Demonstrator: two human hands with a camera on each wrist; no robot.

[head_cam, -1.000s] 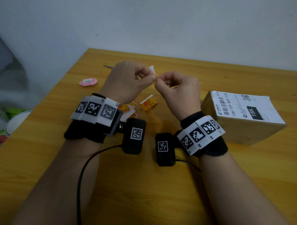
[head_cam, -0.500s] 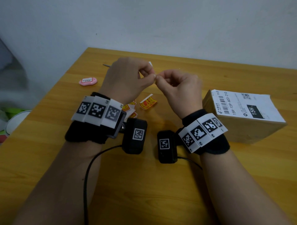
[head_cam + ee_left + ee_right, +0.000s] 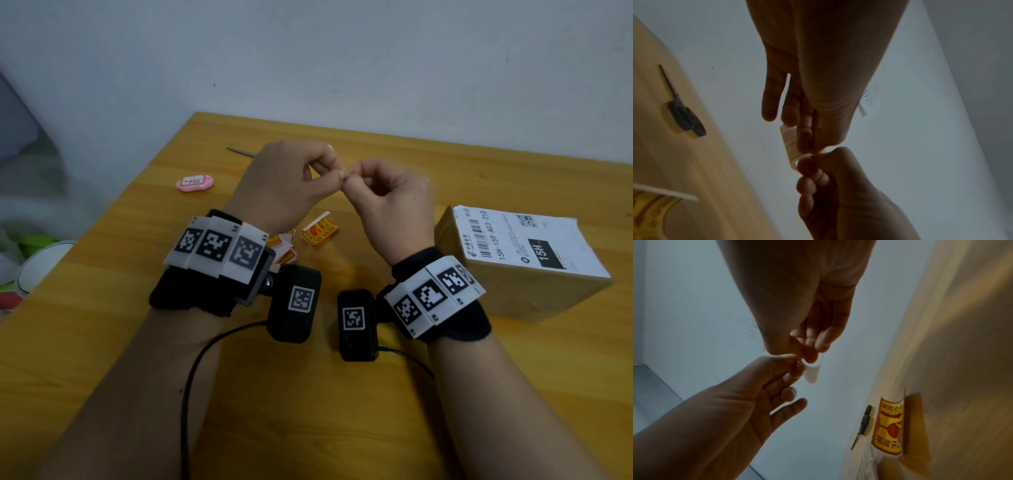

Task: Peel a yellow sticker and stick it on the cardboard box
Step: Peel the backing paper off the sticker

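Left hand (image 3: 287, 185): we pinch the sticker (image 3: 790, 142).
Right hand (image 3: 390, 202): we pinch its other edge.
Cardboard box (image 3: 520, 274): on the bench (image 3: 308, 394), right.

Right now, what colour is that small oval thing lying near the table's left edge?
The small oval thing is pink with a white label; the head view shows it best.

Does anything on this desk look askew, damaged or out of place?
Mildly. The loose yellow-and-red stickers on the wooden table lie curled, edges lifted, not flat. The brown cardboard box sits skewed, its white shipping label overhanging the top edge. Nothing looks spilled or broken.
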